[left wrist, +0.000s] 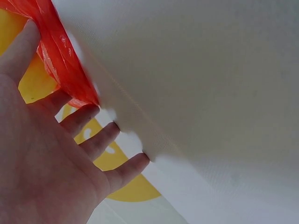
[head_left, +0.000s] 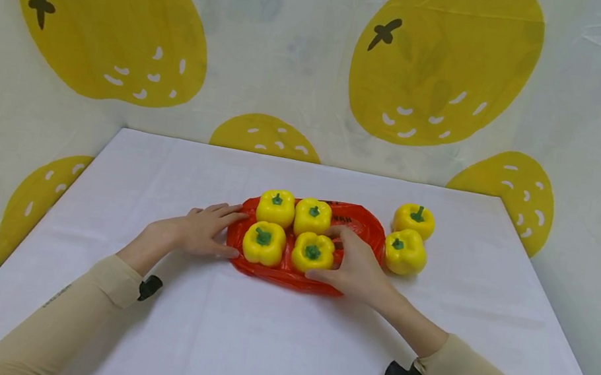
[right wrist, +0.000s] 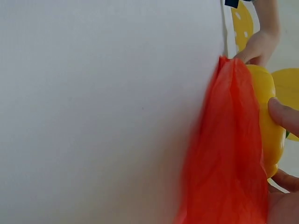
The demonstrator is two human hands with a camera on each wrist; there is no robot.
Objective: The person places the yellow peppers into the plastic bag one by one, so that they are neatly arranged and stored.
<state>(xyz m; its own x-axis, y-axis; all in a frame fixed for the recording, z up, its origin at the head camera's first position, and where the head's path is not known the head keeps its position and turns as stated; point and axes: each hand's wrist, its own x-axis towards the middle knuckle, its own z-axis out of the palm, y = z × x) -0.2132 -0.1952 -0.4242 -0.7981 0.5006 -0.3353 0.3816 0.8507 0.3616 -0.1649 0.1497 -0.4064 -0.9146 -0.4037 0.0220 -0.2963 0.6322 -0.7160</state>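
Note:
Several yellow bell peppers with green stems sit in two rows on a flattened red plastic bag (head_left: pixel 366 226) in the head view. My right hand (head_left: pixel 360 272) holds the front right bell pepper (head_left: pixel 313 253), thumb at its near side and fingers at its far right. The right wrist view shows that bell pepper (right wrist: pixel 268 121) beside the red plastic (right wrist: pixel 229 149), with the thumb against it. At the bag's left edge, my left hand (head_left: pixel 205 231) rests with fingers spread. In the left wrist view, the left hand's (left wrist: pixel 51 144) thumb and nearer fingers touch the red plastic (left wrist: pixel 65 56).
Two more yellow bell peppers, one behind (head_left: pixel 406 219) and one in front (head_left: pixel 406 253), stand just right of the bag on the white tablecloth (head_left: pixel 272 350). A fruit-patterned cloth (head_left: pixel 288 51) hangs behind the table and at both sides.

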